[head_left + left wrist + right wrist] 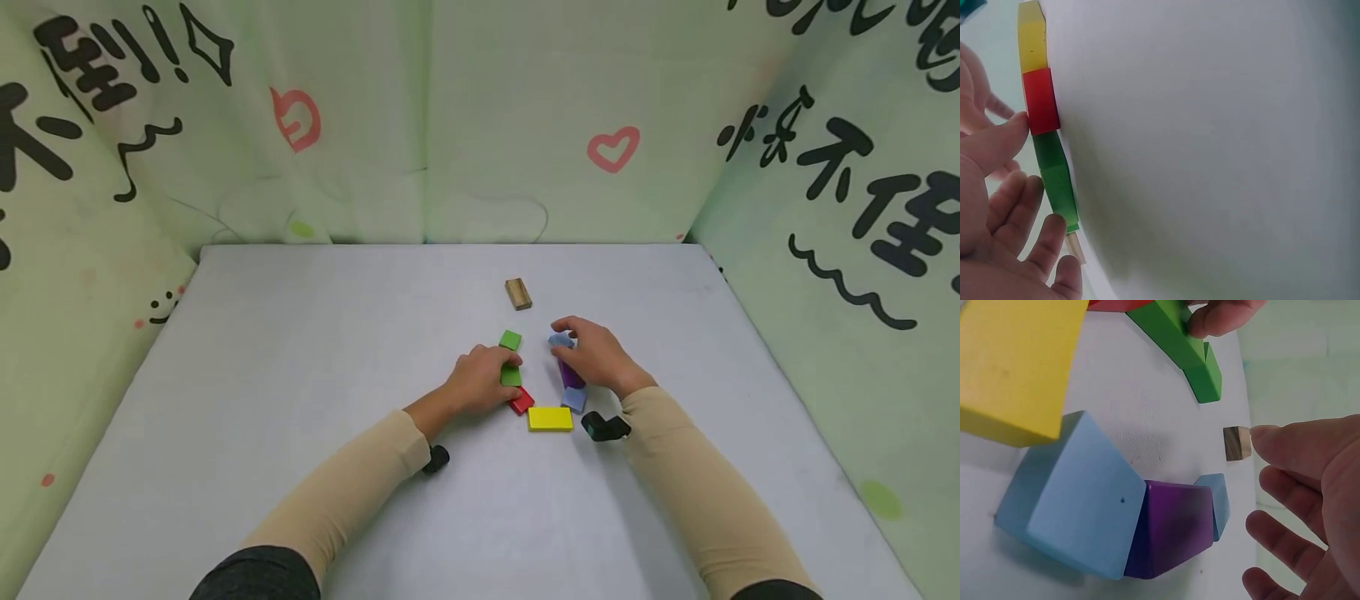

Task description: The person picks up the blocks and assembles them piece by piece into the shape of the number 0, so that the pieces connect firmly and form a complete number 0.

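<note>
Small painted blocks lie in a U on the white table. Nearest the body is a yellow block. Up the left side run a red block, a longer green block and a smaller green block. The right side has a light blue block, a purple block and a farther light blue block. My left hand touches the red block with its thumb, its fingertips by the longer green one. With fingers spread, my right hand hovers near the far blue block, holding nothing.
Beyond the U lies a brown wooden block, apart from the others. The white table reaches to pale green cloth walls with black writing at the back and both sides.
</note>
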`<state>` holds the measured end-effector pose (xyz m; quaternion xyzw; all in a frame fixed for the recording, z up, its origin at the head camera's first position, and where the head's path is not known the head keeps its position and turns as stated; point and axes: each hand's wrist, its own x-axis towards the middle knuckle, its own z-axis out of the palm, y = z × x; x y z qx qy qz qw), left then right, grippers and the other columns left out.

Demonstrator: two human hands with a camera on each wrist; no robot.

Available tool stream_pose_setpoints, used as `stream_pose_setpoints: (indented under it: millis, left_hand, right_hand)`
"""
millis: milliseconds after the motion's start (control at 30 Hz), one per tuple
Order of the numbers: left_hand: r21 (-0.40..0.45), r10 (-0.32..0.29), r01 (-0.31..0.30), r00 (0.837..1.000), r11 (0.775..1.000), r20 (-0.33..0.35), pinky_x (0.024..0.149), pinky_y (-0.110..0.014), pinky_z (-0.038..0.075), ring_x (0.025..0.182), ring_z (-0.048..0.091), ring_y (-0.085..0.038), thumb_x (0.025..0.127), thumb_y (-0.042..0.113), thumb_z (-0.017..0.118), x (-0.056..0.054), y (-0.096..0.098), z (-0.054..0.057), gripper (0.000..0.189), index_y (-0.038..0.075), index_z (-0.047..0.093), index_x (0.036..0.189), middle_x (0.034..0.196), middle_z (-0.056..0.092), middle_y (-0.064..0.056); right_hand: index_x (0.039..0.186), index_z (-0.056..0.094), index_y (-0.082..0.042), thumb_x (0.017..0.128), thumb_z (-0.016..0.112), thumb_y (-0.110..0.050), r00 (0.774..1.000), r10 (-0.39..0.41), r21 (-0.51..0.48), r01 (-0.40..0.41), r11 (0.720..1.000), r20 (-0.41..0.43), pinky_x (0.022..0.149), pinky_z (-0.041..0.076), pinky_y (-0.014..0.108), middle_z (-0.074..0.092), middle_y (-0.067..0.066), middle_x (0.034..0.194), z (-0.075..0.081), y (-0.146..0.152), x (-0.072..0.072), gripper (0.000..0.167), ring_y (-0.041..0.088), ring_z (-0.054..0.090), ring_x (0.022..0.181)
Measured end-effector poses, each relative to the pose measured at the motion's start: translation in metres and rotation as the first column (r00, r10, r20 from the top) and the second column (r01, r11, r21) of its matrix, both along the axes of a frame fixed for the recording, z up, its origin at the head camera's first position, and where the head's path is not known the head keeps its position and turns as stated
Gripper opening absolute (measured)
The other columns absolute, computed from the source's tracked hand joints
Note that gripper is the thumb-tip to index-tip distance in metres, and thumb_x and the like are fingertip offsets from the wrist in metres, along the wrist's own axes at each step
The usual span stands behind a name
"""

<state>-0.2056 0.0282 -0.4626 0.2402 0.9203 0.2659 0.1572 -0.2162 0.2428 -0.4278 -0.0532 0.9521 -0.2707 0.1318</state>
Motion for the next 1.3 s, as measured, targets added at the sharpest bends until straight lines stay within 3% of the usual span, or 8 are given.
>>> stream_pose_setpoints:
  millis: [267, 567, 1300]
  left_hand:
    - [-0.016, 0.012, -0.012, 1.000, 1.000, 0.001, 0.090, -0.038, 0.043, 0.108, 0.050, -0.021, 0.091, 0.031, 0.076, 0.001, 0.001, 0.002, 0.047, 0.015, 0.063, 0.133, 0.125, 0.063, -0.001]
    - [-0.028, 0.030, -0.030, 1.000, 0.999, 0.002, 0.091, -0.038, 0.043, 0.108, 0.050, -0.020, 0.091, 0.032, 0.076, 0.002, 0.001, 0.000, 0.047, 0.016, 0.063, 0.133, 0.125, 0.063, 0.000]
    - [-0.044, 0.024, -0.025, 0.999, 0.999, -0.030, 0.083, -0.032, 0.042, 0.104, 0.050, -0.018, 0.090, 0.035, 0.077, 0.002, -0.001, -0.001, 0.047, 0.018, 0.064, 0.131, 0.121, 0.064, 0.003]
  right_hand:
    - [0.141, 0.051, -0.002, 0.100, 0.062, -0.021, 0.998, 0.002, -0.008, -0.003, 1.000, -0.061, 0.103, 0.043, 0.051, 0.053, 0.020, 0.140, 0.000, -0.005, -0.020, 0.047, 0.039, 0.050, 0.127]
    - [0.144, 0.048, -0.002, 0.100, 0.061, -0.022, 0.997, 0.016, 0.001, -0.016, 1.000, -0.069, 0.104, 0.041, 0.051, 0.051, 0.020, 0.144, 0.002, -0.016, -0.045, 0.050, 0.037, 0.049, 0.128]
    - [0.142, 0.046, 0.002, 0.098, 0.064, -0.020, 1.000, -0.005, 0.035, 0.006, 0.999, -0.019, 0.108, 0.036, 0.051, 0.050, 0.025, 0.142, -0.016, -0.040, -0.082, 0.052, 0.038, 0.049, 0.124]
